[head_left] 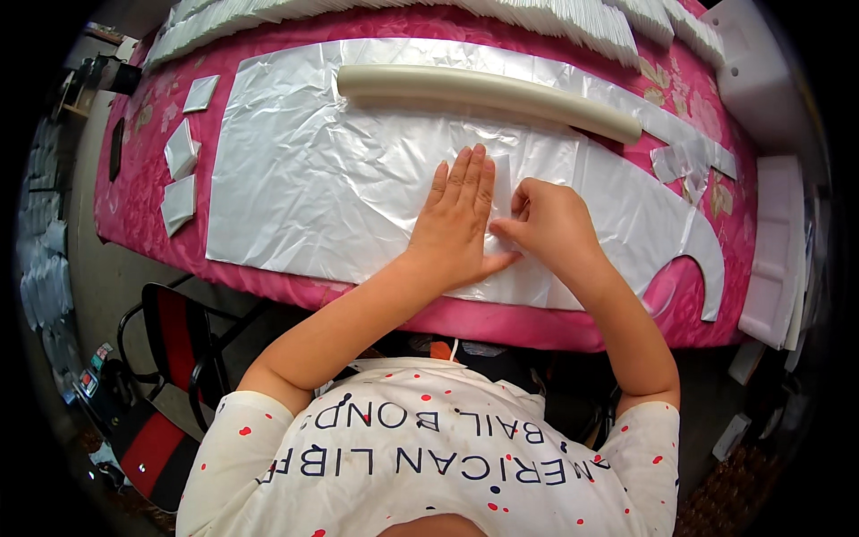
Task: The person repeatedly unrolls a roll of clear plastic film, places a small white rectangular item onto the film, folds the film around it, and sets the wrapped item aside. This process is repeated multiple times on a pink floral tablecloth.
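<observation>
"What sort of place are you working in?"

"It looks like a workshop: your pink floral tablecloth (136, 208) bears long rows of folded white pieces (555, 27), a silvery sheet (286, 166) and a beige tube (483, 93), and more pale bundles (45, 291) lie beyond its left end."

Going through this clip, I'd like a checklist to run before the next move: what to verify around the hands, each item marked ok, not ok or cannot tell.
1. Left hand flat on the sheet: ok, palm down, fingers extended.
2. Right hand grip: cannot tell; its fingers are curled, but what lies between them is unclear.
3. Sheet smooth: not ok, creases show across it.
4. Tube clear of both hands: ok, it lies beyond the left fingertips.
5. White pieces apart from the hands: ok, they lie off the sheet's left edge.
</observation>
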Demonstrator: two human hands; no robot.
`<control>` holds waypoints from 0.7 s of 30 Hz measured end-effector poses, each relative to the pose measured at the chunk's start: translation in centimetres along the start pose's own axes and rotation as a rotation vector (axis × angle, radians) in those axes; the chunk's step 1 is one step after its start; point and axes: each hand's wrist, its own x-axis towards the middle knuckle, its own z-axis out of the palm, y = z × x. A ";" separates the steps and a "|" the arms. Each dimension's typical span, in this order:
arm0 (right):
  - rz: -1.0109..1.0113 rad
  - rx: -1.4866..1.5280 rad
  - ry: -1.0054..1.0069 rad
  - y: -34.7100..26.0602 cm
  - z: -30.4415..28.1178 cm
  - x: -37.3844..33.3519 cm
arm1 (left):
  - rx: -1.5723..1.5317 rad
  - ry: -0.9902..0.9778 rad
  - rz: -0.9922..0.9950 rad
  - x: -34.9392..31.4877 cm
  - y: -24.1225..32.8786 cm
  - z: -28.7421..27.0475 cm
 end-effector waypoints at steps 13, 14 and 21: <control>-0.668 -0.279 0.268 -1.4 4.4 3.5 | -1.303 -0.236 -0.541 -11.4 -2.5 -5.2; -0.653 -0.286 0.254 -2.3 5.7 3.1 | -1.428 -0.340 -0.704 -13.1 -2.8 -5.4; -0.612 -0.029 0.032 -9.9 12.6 -2.5 | -1.664 -0.093 -1.257 -18.2 -2.0 -6.3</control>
